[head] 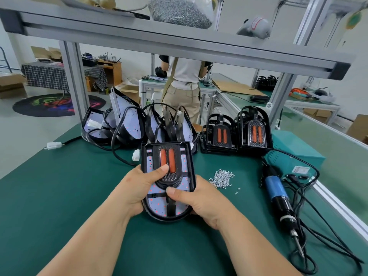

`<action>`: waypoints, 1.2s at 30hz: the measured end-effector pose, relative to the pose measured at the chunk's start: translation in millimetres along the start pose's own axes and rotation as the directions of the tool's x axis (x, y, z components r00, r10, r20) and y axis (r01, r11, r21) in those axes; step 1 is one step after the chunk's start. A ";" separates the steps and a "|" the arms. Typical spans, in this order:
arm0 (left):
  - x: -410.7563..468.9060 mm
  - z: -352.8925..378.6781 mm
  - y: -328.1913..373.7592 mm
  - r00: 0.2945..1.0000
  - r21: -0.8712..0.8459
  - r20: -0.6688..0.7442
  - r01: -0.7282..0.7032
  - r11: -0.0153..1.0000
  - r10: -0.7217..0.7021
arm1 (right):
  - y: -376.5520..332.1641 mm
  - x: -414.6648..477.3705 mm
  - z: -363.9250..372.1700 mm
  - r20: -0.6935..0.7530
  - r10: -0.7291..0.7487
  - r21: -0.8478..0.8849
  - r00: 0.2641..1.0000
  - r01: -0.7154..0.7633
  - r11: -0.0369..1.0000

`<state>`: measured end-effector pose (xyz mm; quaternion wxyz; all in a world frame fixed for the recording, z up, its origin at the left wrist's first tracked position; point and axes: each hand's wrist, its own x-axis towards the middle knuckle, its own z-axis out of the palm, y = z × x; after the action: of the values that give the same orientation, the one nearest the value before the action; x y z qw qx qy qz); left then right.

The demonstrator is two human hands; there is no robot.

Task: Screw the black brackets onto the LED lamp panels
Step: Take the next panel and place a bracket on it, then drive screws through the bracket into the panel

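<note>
Now gripping LED lamp panel (156, 207) with left hand (139, 186) and right hand (197, 200), pressing black bracket (172, 179) flat, likely to line up holes; screws (222, 178) near, at 3 o'clock.

I am logging both forearms (93, 234) as showing bare; left hand (139, 188) and right hand (199, 204) likewise bare, thumbnails showing short, rounded.

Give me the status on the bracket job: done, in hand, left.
Done: unclear. The stacks at back right show brackets, but I cannot tell if panels are screwed under them. In hand: left hand and right hand grip a panel with a bracket laid on it. Left: screwing it, since the screwdriver and screws lie on the table, plus the pile of panels behind.
</note>
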<state>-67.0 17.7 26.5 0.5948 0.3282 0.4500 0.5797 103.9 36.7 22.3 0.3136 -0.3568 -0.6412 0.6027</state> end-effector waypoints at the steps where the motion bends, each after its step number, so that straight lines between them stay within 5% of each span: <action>1: -1.2 -1.5 0.7 1.000 0.015 -0.001 0.026 1.000 -0.026 | -3.9 -1.6 -0.8 0.014 0.031 -0.089 0.999 -0.030 0.996; 5: -3.0 -4.6 2.3 0.995 0.111 0.025 0.094 0.989 -0.098 | -30.5 -11.5 -32.4 -0.216 0.163 -0.413 0.963 -0.242 0.878; 8: -3.3 -3.4 3.9 0.987 0.150 0.030 0.152 0.977 -0.159 | -51.4 -29.6 -83.5 -0.491 0.034 -0.434 0.871 -0.277 0.857; 10: -4.5 -2.9 5.5 0.984 0.204 0.023 0.167 0.965 -0.175 | -56.1 -43.6 -119.9 -0.625 -0.087 -0.589 0.776 -0.396 0.704; 15: -8.4 0.2 4.8 0.984 0.286 -0.041 0.179 0.941 -0.175 | -32.1 -67.0 -163.3 -0.751 -0.002 -0.621 0.660 -0.705 0.343; 20: -13.5 5.0 4.2 0.986 0.272 -0.083 0.164 0.948 -0.147 | -16.4 -66.6 -158.4 -0.749 0.124 -0.606 0.651 -0.749 0.267; 24: -15.8 4.1 5.1 0.984 0.254 -0.086 0.175 0.951 -0.158 | -15.6 -66.1 -155.1 -0.786 0.150 -0.528 0.600 -0.778 0.341; 29: -14.2 4.0 6.7 0.981 0.262 -0.077 0.195 0.945 -0.181 | -17.4 -72.4 -153.3 -0.815 0.113 -0.398 0.569 -0.691 0.604; 33: -13.4 4.4 7.7 0.979 0.279 -0.073 0.201 0.939 -0.188 | -25.2 -70.1 -150.4 -0.791 0.135 -0.153 0.597 -0.406 0.901; 36: -13.6 4.9 8.1 0.978 0.279 -0.062 0.208 0.938 -0.199 | -31.1 -59.0 -138.8 -0.741 0.184 0.203 0.646 -0.045 0.978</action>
<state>-64.6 5.8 37.9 0.5907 0.3523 0.5696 0.4499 249.3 63.1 65.6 0.5414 -0.5875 -0.3761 0.4694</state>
